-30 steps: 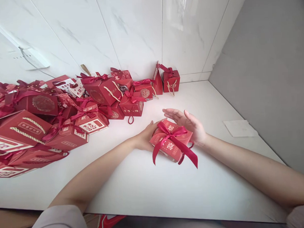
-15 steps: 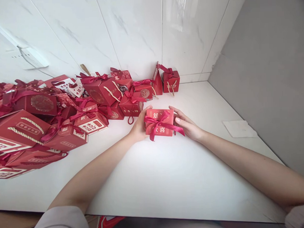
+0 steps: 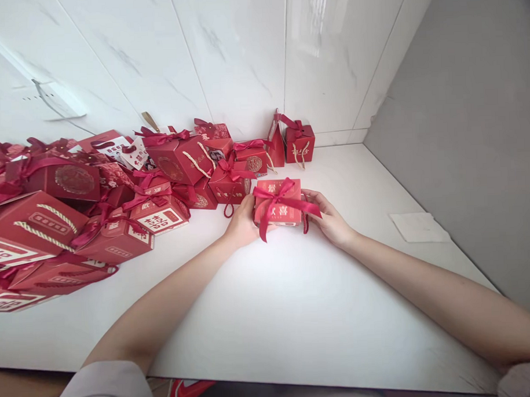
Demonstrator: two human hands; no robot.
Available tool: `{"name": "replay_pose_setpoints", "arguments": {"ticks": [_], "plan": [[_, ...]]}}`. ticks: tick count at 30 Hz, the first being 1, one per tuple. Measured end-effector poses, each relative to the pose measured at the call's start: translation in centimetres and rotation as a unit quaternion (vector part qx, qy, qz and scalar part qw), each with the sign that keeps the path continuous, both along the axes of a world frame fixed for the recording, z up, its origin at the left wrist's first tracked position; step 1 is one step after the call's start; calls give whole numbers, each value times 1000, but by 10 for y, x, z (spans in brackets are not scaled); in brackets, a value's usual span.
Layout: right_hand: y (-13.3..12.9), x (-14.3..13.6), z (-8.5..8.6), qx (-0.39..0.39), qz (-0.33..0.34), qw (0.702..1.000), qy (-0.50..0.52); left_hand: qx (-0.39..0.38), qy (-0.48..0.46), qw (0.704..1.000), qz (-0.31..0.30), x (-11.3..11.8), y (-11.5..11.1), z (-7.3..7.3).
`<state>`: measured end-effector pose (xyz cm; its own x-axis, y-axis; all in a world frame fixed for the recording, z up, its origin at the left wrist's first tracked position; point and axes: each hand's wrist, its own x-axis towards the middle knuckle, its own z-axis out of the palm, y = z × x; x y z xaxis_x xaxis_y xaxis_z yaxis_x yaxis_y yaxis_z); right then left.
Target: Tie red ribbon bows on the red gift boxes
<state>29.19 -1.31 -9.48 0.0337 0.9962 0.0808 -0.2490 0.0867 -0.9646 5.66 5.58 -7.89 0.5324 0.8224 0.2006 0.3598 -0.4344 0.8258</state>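
Between my hands is a small red gift box [image 3: 287, 212] with gold lettering, a dark pink ribbon bow on its lid and a red cord handle at its right side. My left hand [image 3: 243, 223] grips its left side, the fingers partly hidden behind and under it. On the right side, my right hand [image 3: 329, 218] holds the box near the cord, fingers curled with their tips partly out of sight. Beyond it, the nearest of the other boxes is a red ribbon-tied box [image 3: 230, 191].
Many red gift boxes [image 3: 57, 229] are piled on the left of the white table [image 3: 269, 314]. A red box with rope handles [image 3: 300, 154] stands by the tiled wall [image 3: 238, 54]. A folded white paper [image 3: 420, 226] lies right, beside a grey wall [image 3: 475, 127].
The held box has moved slightly up in the view and tipped, so more of its near side shows. My right thumb has shifted lower. The piled boxes have stayed put.
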Motion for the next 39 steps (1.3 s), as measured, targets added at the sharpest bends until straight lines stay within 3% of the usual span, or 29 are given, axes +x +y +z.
{"name": "replay_pose_setpoints", "arguments": {"ticks": [2,4,8,11,20,28,33,39], "plan": [[4,2,-3,-18,-37,999,-11,-1,-18,1000,-20,-3,2,4],[7,5,-4,-28,-55,998,-20,-98,-60,990,-79,-8,8,8],[13,13,-2,-41,-56,997,-32,-345,-110,919,-154,-29,27,17],[18,21,0,-62,-59,996,-14,-418,-108,891,-144,-46,39,22],[33,47,1,-76,-109,988,72,-372,-234,899,3,-56,51,11],[35,62,12,-102,-153,983,16,-388,-228,893,17,-59,51,13],[29,70,17,-66,-87,994,-13,-347,-247,904,33,-56,52,10],[24,42,5,-2,38,999,19,-294,-231,927,36,-48,50,5]]}}
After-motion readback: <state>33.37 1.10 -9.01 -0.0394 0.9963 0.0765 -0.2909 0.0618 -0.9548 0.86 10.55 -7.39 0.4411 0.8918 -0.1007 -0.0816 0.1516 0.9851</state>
